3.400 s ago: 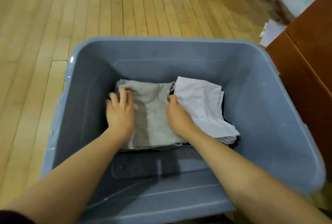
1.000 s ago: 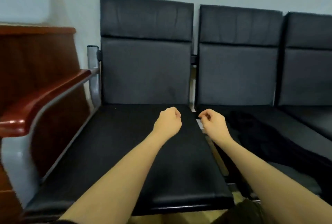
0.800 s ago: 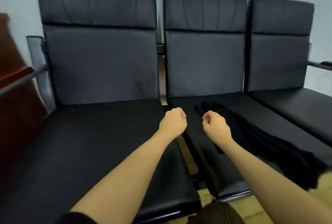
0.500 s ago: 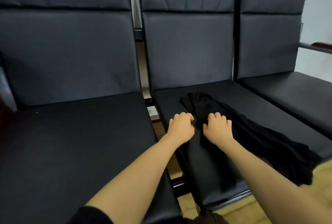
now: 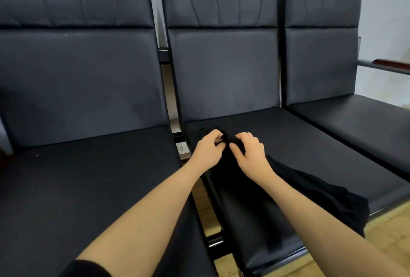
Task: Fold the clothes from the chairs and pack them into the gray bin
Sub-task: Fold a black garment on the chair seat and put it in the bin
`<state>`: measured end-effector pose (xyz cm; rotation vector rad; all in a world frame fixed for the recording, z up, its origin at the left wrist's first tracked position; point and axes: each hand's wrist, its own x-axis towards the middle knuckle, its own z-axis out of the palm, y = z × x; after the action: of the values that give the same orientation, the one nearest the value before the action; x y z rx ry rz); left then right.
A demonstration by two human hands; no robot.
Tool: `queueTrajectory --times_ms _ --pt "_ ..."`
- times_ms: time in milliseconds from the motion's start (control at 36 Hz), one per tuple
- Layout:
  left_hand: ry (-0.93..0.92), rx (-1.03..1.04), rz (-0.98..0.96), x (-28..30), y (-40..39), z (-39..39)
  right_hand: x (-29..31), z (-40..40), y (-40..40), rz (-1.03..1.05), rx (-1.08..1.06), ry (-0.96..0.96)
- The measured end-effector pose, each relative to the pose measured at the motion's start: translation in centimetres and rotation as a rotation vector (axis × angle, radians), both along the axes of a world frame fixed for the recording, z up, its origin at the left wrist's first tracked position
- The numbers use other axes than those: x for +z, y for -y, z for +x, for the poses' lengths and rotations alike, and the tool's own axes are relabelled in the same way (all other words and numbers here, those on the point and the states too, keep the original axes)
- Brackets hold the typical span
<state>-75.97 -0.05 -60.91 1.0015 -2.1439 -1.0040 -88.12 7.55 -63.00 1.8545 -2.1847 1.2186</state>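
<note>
On the seat of the middle chair (image 5: 277, 143) lies a black garment (image 5: 310, 190), stretched from near the backrest down toward the seat's front right corner, where its far end hangs over the edge. Both hands meet at its upper end: the left hand (image 5: 207, 151) has its fingers (image 5: 216, 135) curled and pinching the cloth from the left, and the right hand (image 5: 250, 154) has its fingers (image 5: 246, 138) bent over the same bunched end, gripping it just beside the left (the two hands nearly touch). Black fabric on a black seat makes the garment's exact outline hard to read. To the left stands the left chair (image 5: 77, 165), and to the right the right chair (image 5: 355, 121), all three joined in one row against a pale wall (image 5: 386, 21). A wooden armrest (image 5: 390, 64) shows at the far right. The gray bin is out of view.
</note>
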Motion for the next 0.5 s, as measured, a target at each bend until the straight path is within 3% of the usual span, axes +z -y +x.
queueTrajectory --times_ms 250,500 --pt "-0.155 0.127 -0.151 2.3 -1.1 2.7 0.8 1.4 -1.9 0.271 -0.077 -0.149" --pt "-0.217 0.256 -0.297 6.2 -0.7 10.0 6.1 8.0 0.0 0.104 -0.083 -0.347"
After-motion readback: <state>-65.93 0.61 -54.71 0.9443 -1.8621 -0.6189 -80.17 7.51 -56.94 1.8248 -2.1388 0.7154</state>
